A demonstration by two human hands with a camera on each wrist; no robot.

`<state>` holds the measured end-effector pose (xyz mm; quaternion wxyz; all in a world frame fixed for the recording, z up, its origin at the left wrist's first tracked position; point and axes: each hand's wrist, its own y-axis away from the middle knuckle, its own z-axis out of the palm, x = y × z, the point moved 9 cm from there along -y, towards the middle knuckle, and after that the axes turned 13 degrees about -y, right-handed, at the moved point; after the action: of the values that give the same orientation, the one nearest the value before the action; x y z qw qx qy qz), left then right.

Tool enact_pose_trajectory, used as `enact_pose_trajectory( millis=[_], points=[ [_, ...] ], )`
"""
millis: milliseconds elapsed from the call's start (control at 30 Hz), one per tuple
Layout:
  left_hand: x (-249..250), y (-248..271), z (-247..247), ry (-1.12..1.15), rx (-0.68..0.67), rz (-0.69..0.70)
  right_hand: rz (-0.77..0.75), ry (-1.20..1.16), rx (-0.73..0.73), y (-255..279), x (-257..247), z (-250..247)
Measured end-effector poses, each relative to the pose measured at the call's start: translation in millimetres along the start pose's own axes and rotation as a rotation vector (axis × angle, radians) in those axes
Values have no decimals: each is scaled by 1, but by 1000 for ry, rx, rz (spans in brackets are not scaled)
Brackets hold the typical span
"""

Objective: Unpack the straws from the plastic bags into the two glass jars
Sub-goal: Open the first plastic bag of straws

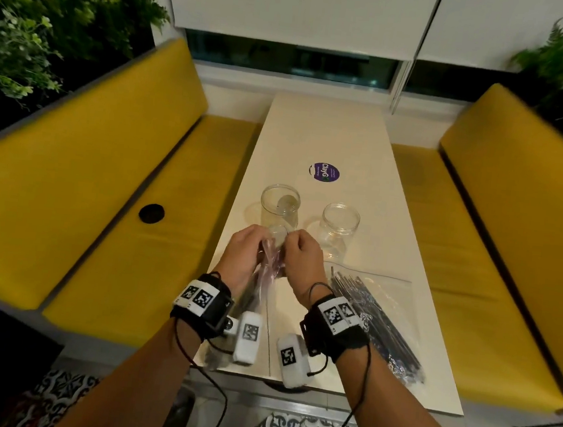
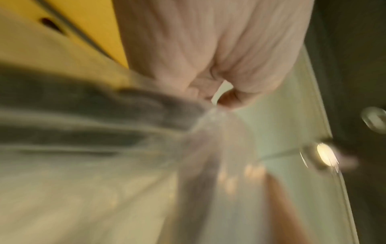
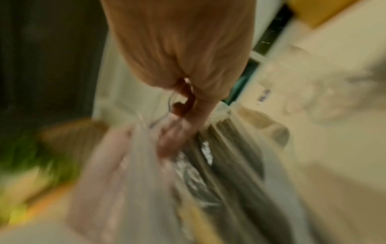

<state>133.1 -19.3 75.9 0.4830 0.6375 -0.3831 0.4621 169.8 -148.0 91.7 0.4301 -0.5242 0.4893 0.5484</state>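
Bench [image 1: 325, 138]: long, white, running away from the person between 2 yellow seats [image 1: 79, 194]. A round purple sticker [image 1: 325, 173] sits past the jars.

Bags, 2 counted. Bag 1 [image 1: 263, 282] is held up over the near left part of the bench, mouth end uppermost between both hands, body hanging down toward the left wrist. Bag 2 [image 1: 375, 312] lies flat on the bench at near right, just beside the right wrist, untouched, with dark straws [image 1: 383, 323] bundled inside, pointing from the near edge toward the jars. Number of straws: too many and too blurred to count.

Jars, 2 counted, both upright, mouths open. Left jar [image 1: 279, 209] stands directly beyond the hands, its lower part hidden by bag 1. Right jar [image 1: 339, 227] stands just beside it, apart from both hands and from bag 2.

Hands, 2. Left hand [image 1: 246, 256] has fingers curled, pinching the left side of bag 1's top. Right hand [image 1: 301, 260] likewise pinches the right side of the top. Knuckles near each other, the bag mouth between them.

Wrist views heavily blurred: the left shows the left hand [image 2: 208, 57] above clear film [image 2: 211, 140]; the right shows the right hand [image 3: 183, 66] with fingers on the film [image 3: 142, 165], dark straws [image 3: 234, 156] beyond.
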Motion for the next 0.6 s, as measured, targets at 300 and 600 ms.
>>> enact_pose_trajectory(
  millis=[300,600],
  points=[
    [-4,4,-2,59,38,7,72,-7,-172,15,0,3],
    [16,19,-18,-508,191,189,-100,-42,10,5,-5,-26]
  ],
)
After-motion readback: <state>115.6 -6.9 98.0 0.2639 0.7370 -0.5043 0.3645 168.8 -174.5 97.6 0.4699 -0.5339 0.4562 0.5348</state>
